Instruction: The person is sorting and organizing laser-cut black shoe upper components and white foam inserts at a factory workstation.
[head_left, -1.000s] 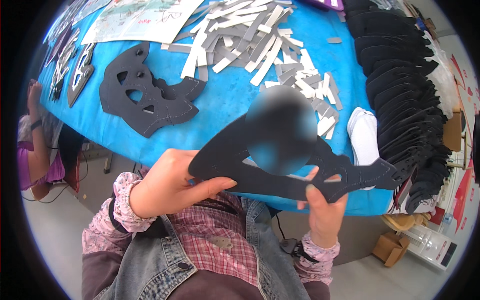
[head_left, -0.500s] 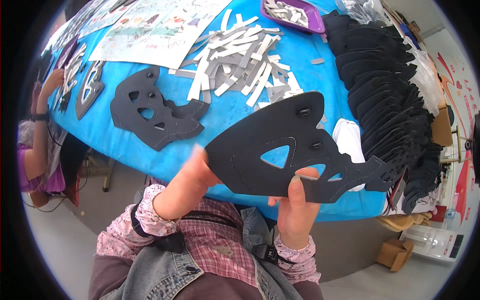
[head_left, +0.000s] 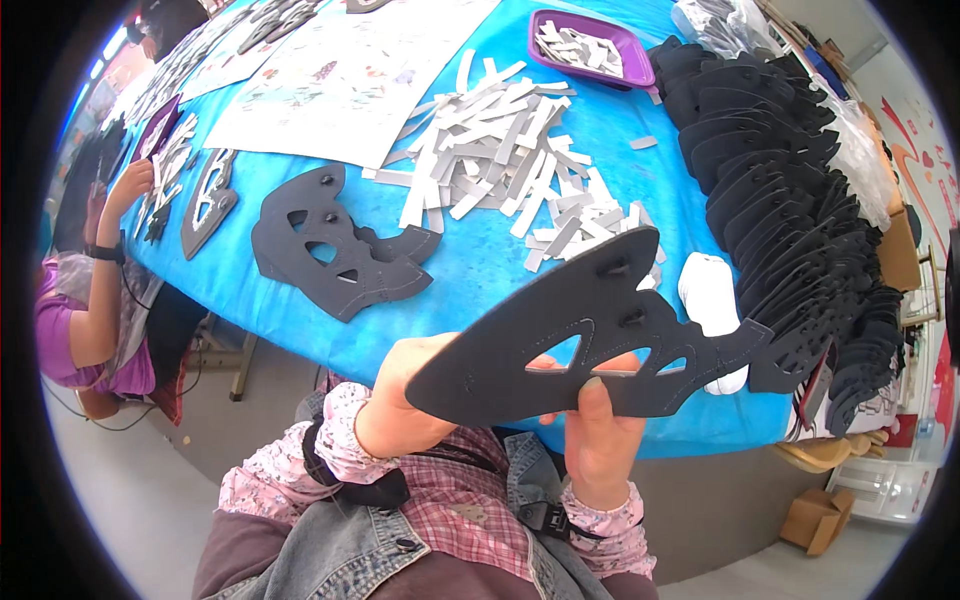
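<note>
Right hand (head_left: 603, 440) pinches lower edge of black panel (head_left: 570, 300), thumb in front; left hand (head_left: 393, 405) behind panel's left end, fingers hidden, can't tell its grip; panel tilted over blue table's (head_left: 480, 255) near edge; from panel: second black panel (head_left: 320, 280) at 10 o'clock, strips (head_left: 490, 150) 11, black stack (head_left: 775, 220) 2

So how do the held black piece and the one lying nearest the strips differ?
The held piece is up in the right hand, left hand behind; the lying piece rests on blue cloth. The held piece's holes run nearly level; the lying piece's slant. Both have three holes and two knobs.
</note>
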